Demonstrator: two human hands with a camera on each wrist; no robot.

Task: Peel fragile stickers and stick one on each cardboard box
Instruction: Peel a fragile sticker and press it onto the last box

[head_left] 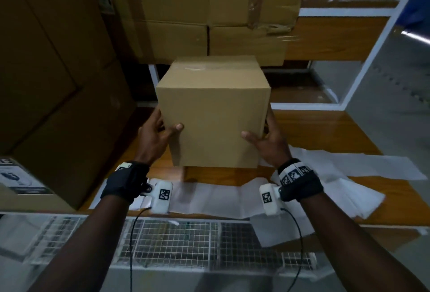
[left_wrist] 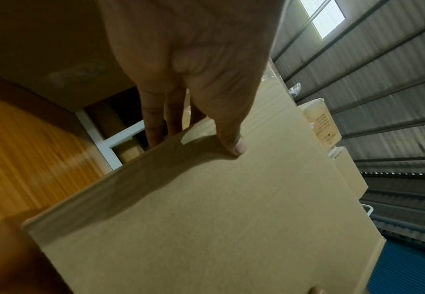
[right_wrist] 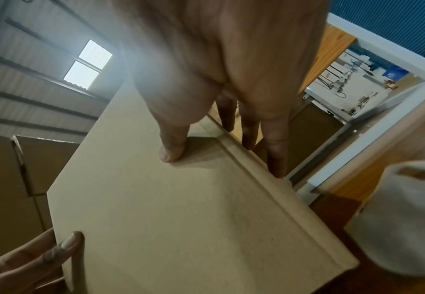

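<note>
A plain taped cardboard box point(head_left: 214, 124) is upright over the wooden table point(head_left: 325, 133), held between both hands. My left hand point(head_left: 160, 131) grips its left front edge, thumb on the front face and fingers along the left side. My right hand point(head_left: 263, 138) grips the right front edge the same way. In the left wrist view the left hand's thumb point(left_wrist: 231, 139) presses the box point(left_wrist: 218, 218). The right wrist view shows the right hand's thumb point(right_wrist: 171, 151) on the box point(right_wrist: 168, 208). No sticker shows on the visible faces. I cannot tell whether the box's bottom touches the table.
White strips of sticker backing paper point(head_left: 209, 194) lie across the near table, more at the right point(head_left: 337, 168). A white roll point(right_wrist: 402, 218) sits right of the box. Large cartons stand at the left point(head_left: 46, 70) and behind point(head_left: 209, 12). A wire-mesh rack point(head_left: 174, 243) runs along the near edge.
</note>
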